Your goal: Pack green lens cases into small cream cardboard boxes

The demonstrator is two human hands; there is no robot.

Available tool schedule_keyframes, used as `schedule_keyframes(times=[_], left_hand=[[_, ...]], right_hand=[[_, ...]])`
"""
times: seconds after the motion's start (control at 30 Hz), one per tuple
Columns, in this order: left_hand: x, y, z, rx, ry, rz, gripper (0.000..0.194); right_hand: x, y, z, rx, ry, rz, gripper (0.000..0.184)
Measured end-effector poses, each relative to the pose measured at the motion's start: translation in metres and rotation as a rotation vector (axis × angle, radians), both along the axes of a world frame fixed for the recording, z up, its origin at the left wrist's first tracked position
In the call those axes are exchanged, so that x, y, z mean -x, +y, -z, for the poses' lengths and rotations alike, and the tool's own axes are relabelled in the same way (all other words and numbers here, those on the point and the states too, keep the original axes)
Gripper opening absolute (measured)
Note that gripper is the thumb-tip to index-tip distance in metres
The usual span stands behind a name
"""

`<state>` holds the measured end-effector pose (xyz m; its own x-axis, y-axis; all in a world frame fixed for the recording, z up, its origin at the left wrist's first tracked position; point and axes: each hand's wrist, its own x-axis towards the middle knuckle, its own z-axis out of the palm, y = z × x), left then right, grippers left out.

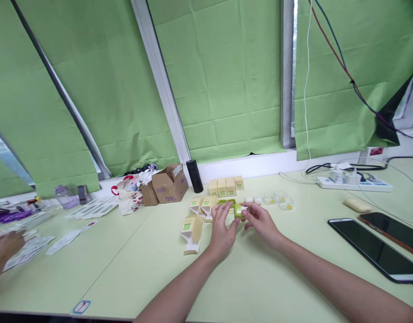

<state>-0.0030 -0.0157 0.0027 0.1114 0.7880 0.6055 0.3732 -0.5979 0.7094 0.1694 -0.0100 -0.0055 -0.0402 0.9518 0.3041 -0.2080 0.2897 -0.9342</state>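
A small bright green rounded piece (238, 211) with a white part on its right side is held up just above the table between my two hands. My left hand (222, 229) curls its thumb and fingers about its left side. From the right, the fingertips of my right hand (262, 223) pinch it. Right behind my left fingers lies another green piece (230, 201), partly covered. Little open cardboard boxes with green labels stand left of my hands; the nearest box (192, 228) has its flap hanging down.
Several closed small boxes (226, 187) form a row behind. Clear plastic cups (280, 199) with yellow centres sit to the right, near a power strip (356, 183) and a large phone (374, 246). Further left are a brown carton (170, 185), a black cylinder (194, 176) and another person's hand (7, 246).
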Motion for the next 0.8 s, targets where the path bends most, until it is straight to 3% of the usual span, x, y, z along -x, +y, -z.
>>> schedule_keyframes(times=[0.17,0.37,0.57,0.7,0.8], left_hand=[[-0.003,-0.008,0.002,-0.150,0.131,-0.040,0.048],[-0.002,-0.005,0.006,-0.148,0.204,-0.038,0.044],[-0.002,0.000,0.005,0.077,-0.063,0.077,0.045],[-0.004,0.006,0.008,0.242,-0.308,0.256,0.057],[-0.005,0.011,0.011,0.301,-0.404,0.298,0.062]], right_hand=[[0.004,-0.002,-0.002,0.048,0.032,0.023,0.063],[0.008,-0.003,0.000,0.071,0.053,0.020,0.064],[0.006,-0.004,0.003,0.013,0.017,-0.054,0.061],[0.001,-0.004,0.005,-0.143,-0.191,0.102,0.048],[-0.004,-0.007,0.004,-0.357,-0.429,0.234,0.042]])
